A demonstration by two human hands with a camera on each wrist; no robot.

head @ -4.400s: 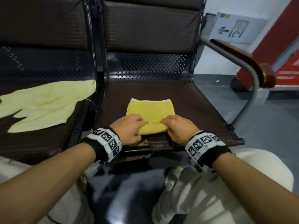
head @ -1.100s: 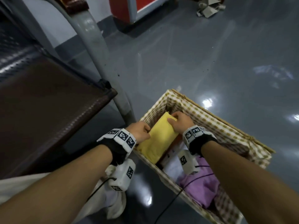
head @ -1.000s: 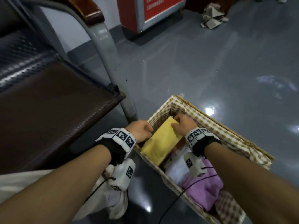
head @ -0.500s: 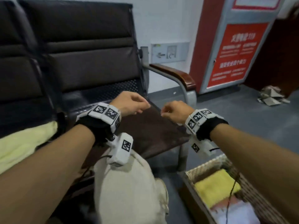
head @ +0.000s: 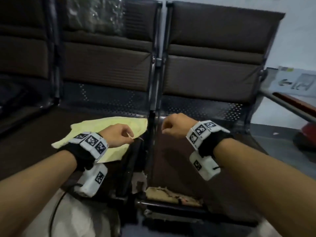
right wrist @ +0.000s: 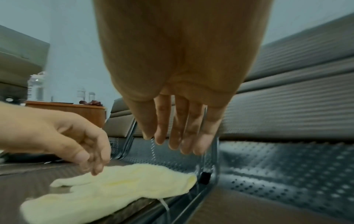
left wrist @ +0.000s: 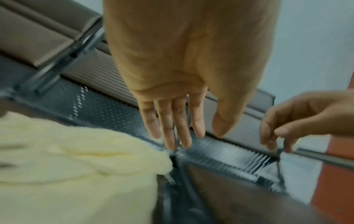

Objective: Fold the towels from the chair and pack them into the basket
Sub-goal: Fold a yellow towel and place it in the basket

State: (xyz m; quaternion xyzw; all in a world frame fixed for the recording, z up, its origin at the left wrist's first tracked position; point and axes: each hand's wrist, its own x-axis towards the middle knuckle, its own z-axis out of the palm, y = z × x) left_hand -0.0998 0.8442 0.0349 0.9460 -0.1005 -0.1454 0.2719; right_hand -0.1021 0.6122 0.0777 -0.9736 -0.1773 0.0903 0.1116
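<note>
A pale yellow towel (head: 109, 132) lies crumpled and unfolded on the left seat, its right edge at the gap between the two seats. My left hand (head: 127, 134) hovers over the towel's right part with relaxed fingers and holds nothing. In the left wrist view its fingers (left wrist: 178, 128) point down beside the towel (left wrist: 76, 166). My right hand (head: 166, 127) hangs empty over the bare right seat (head: 196, 151), just right of the gap. The right wrist view shows its fingers (right wrist: 182, 133) straight above the towel's end (right wrist: 114, 189). The basket is out of view.
A metal armrest with a wooden top (head: 294, 103) bounds the right seat. The right seat's front edge (head: 171, 195) is torn. A metal divider (head: 152, 130) separates the seats. My light trousers (head: 77, 219) are at the bottom left.
Both hands let go of the folded yellow towel in the basket, lifted out empty and swung left to the chair. The view turned from the basket to the seats.
</note>
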